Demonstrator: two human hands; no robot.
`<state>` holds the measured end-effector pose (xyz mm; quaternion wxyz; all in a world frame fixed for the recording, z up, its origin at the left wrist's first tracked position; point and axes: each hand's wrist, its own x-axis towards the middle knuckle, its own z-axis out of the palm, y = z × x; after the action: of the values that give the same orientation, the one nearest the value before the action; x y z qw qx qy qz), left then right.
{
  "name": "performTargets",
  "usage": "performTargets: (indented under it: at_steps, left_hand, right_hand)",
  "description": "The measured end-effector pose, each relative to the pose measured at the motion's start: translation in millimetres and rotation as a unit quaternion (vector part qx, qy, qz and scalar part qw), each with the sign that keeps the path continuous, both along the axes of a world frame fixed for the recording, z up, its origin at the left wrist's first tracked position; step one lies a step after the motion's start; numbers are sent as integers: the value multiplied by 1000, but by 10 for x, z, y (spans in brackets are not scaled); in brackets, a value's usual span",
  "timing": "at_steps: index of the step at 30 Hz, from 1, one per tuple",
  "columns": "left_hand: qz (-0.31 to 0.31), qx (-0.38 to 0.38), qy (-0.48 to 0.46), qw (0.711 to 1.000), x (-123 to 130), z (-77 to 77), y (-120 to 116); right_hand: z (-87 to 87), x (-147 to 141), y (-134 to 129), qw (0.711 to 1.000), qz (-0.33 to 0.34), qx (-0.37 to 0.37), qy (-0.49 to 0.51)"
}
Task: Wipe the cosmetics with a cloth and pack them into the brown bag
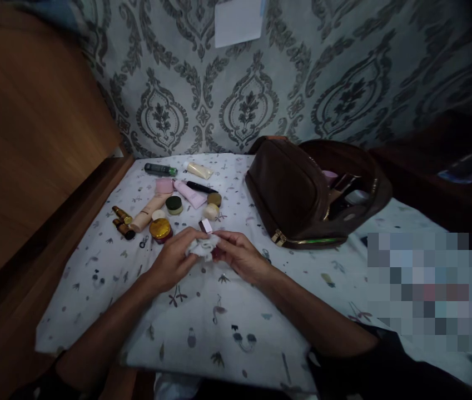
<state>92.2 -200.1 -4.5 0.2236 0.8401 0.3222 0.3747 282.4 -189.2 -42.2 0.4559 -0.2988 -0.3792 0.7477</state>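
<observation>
Over the near middle of the cloth-covered table, my left hand (pixel 177 256) is closed on a crumpled white tissue or cloth (pixel 202 248). My right hand (pixel 239 256) meets it there, fingers pinched around a small dark red item (pixel 218 253) pressed against the white wad. Fingers and wad cover most of that item, so its kind is unclear. Just beyond the fingertips shows a small dark piece with a pale face (pixel 206 225); whether it belongs to the held item I cannot tell. Nearest my left hand stands a gold-lidded jar (pixel 160 229).
Several cosmetics lie beyond my hands: a beige tube (pixel 148 213), a pink tube (pixel 189 194), a green-lidded jar (pixel 174 204), a dark bottle (pixel 160 169) and small amber bottles (pixel 124 228). At right sits an unzipped brown bag (pixel 288 183) holding items. A wooden panel (pixel 35 111) borders the left.
</observation>
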Motion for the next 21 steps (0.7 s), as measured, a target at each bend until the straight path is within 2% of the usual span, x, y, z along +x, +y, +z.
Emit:
performTargets:
  at_steps: [4,6,9,15,18,21]
  left_hand:
    - [141,21,-23,990,-43,-23,39]
    - [164,18,-24,986,-51,-14,46]
    - [117,3,-19,993,-39,14,36]
    - [-61,-34,22,997,4,50,-8]
    - [-92,-43,43,994,14,31,-18]
    - [-92,-51,31,994,13,8,-15]
  right_hand:
    - [-15,10,-19,1000,29,9,-1]
    - [-24,1,-26,999,34,11,-1]
    - [-35,-18,-17,1000,21,14,13]
    - [-6,-31,5,998,-40,-15,38]
    - [8,-28,0,999,-40,-23,18]
    - [-1,-17,4,999,-28,-35,2]
